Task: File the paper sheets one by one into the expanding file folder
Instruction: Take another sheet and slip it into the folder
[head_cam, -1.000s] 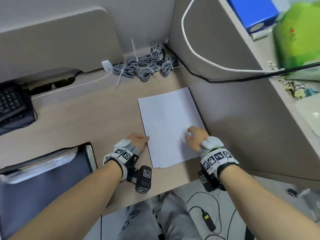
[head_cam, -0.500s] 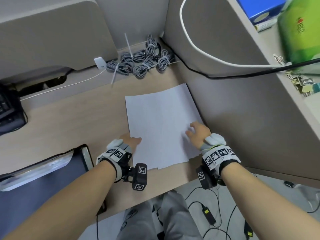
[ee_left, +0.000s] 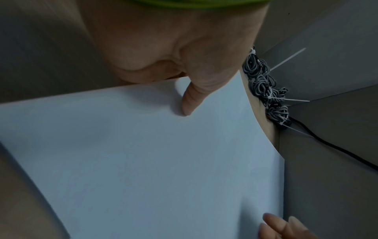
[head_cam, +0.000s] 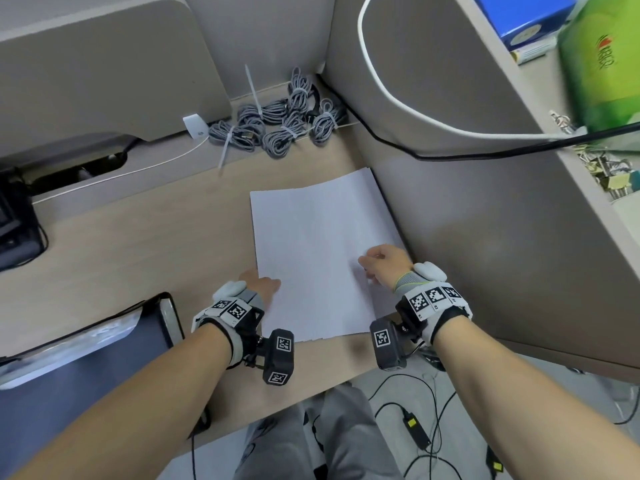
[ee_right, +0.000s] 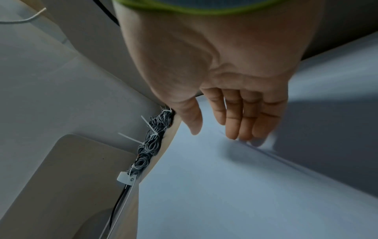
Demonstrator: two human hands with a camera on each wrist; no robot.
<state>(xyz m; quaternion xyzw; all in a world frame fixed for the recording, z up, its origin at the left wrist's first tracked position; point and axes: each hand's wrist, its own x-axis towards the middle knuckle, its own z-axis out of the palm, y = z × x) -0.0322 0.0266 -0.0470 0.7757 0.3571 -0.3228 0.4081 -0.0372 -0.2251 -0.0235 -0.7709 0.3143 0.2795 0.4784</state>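
A stack of white paper sheets (head_cam: 322, 251) lies on the wooden desk (head_cam: 138, 244), against the right partition. My left hand (head_cam: 263, 284) is at the stack's left edge. In the left wrist view its thumb (ee_left: 187, 103) lies on the top sheet (ee_left: 153, 161) while the fingers are hidden beneath it, pinching that sheet. My right hand (head_cam: 384, 263) rests on the stack's right side with straight fingers (ee_right: 241, 119) touching the paper (ee_right: 225, 194). The dark expanding file folder (head_cam: 86, 358) stands open at the desk's near left corner.
Bundled grey cables (head_cam: 284, 126) lie at the back of the desk. A grey partition (head_cam: 485, 254) rises right of the paper, with a shelf holding a green bag (head_cam: 602, 64) above it. A black device (head_cam: 14, 230) sits far left. The desk's front edge is near my wrists.
The head view has shifted a little. Both hands stay at the paper's sides with little visible movement.
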